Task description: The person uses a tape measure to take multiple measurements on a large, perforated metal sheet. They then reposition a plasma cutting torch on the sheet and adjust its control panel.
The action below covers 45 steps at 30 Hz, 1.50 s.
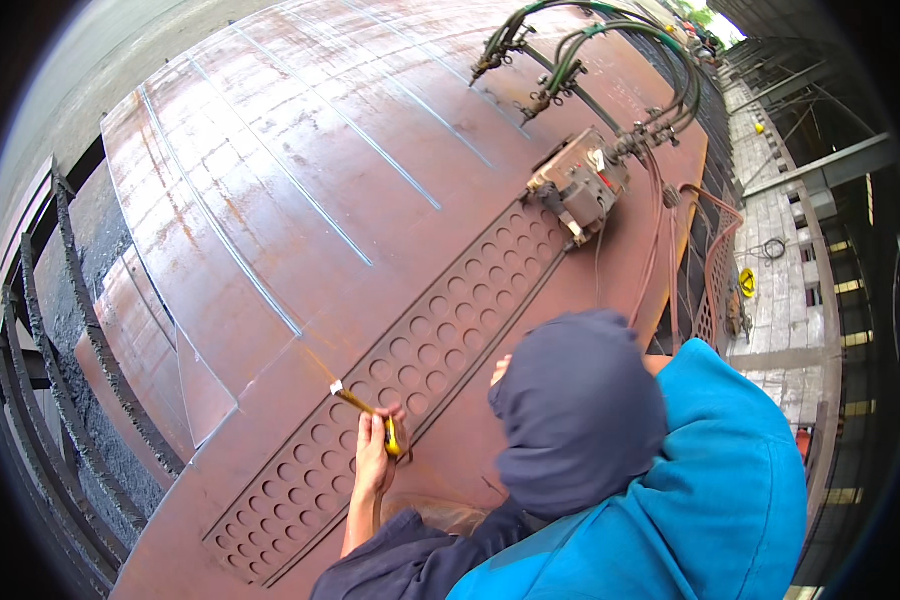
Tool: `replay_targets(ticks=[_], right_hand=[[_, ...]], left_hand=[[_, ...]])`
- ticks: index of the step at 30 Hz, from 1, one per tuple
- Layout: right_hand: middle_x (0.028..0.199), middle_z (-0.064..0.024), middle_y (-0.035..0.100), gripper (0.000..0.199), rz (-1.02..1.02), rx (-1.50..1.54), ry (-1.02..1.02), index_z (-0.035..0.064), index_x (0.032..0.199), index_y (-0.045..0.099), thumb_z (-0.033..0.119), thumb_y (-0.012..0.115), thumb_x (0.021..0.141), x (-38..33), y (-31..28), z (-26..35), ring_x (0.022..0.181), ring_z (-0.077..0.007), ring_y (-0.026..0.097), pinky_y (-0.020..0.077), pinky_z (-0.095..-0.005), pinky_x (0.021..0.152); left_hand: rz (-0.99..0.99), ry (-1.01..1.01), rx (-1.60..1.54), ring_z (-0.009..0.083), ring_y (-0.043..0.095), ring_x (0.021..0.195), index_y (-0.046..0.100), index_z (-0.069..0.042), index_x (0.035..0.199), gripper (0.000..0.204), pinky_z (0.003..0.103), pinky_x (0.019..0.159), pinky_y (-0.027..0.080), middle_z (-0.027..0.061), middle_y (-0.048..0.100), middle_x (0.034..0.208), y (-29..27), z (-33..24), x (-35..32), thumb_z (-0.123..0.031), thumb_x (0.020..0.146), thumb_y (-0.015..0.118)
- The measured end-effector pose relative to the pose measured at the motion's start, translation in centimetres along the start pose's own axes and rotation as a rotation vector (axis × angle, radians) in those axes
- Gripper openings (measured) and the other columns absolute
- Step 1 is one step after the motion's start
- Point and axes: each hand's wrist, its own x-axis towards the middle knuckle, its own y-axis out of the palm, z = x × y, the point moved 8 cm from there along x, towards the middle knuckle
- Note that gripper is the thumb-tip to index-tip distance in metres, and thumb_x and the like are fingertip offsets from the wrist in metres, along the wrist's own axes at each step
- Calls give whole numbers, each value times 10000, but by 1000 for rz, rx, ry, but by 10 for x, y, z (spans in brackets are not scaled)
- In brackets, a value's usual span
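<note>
Neither of my own hands shows. In front of me a co-worker in a dark cap (585,410) and blue top (660,510) leans over a reddish-brown steel plate (450,210). The co-worker's left hand (370,455), below a dark sleeve, is closed on a yellow tape measure (392,437). A short length of its blade reaches to a pale end at the left edge of a perforated rail (425,355). Fingers of the co-worker's other hand (501,369) rest near the rail's right side, mostly behind the cap.
A track cutting machine (580,185) stands at the rail's far end, with two torches and green hoses (685,85). Long, pale cut lines (370,135) cross the plate. Dark slatted supports (80,260) lie left; a paved walkway (780,320) runs right.
</note>
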Motion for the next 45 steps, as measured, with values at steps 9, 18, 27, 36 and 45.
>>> replay_targets(ticks=[9, 18, 27, 36, 45], right_hand=[[1478, -188, 457, 845, -100, 1, -708, 11, 1537, 366, 382, 782, 902, 5, 25, 150, 1348, -352, 490, 426, -434, 1115], [1465, -247, 479, 695, 57, 166, -702, -11, 1577, 309, 384, 542, 1054, 30, 78, 166, 1361, -355, 501, 404, -431, 1130], [1404, -208, 593, 619, 305, -120, -664, 18, 1457, 521, 489, 534, 1056, 30, 97, 229, 1286, -352, 577, 459, -430, 1080], [1226, -189, 620, 565, 270, -357, -728, 101, 1430, 542, 513, 536, 1044, 36, 93, 214, 1203, -358, 581, 477, -469, 1007], [1232, -131, 614, 545, 85, -365, -605, 91, 1384, 582, 438, 658, 971, 59, -4, 106, 1198, -328, 542, 474, -459, 1005]], left_hand=[[148, 32, -209, 162, 568, 1248, 537, -139, 1204, 179, 364, 985, 538, 30, 524, 1468, 77, 11, 23, -281, 1141, 448], [62, 33, -60, 264, 514, 1325, 445, -207, 1392, 322, 570, 1063, 477, 45, 484, 1435, 65, -2, -11, -370, 1119, 495], [-327, 484, 337, 162, 695, 854, 595, -6, 1267, 335, 353, 769, 659, 85, 662, 972, -51, -107, -106, -125, 985, 731], [-483, 635, 1181, 157, 700, 778, 714, 19, 902, 108, 282, 698, 547, 81, 713, 834, -47, -131, -144, 0, 841, 801], [-828, 595, 1266, 161, 588, 897, 661, 20, 1003, 254, 270, 800, 497, 67, 575, 960, -213, -190, -251, 182, 851, 539]])
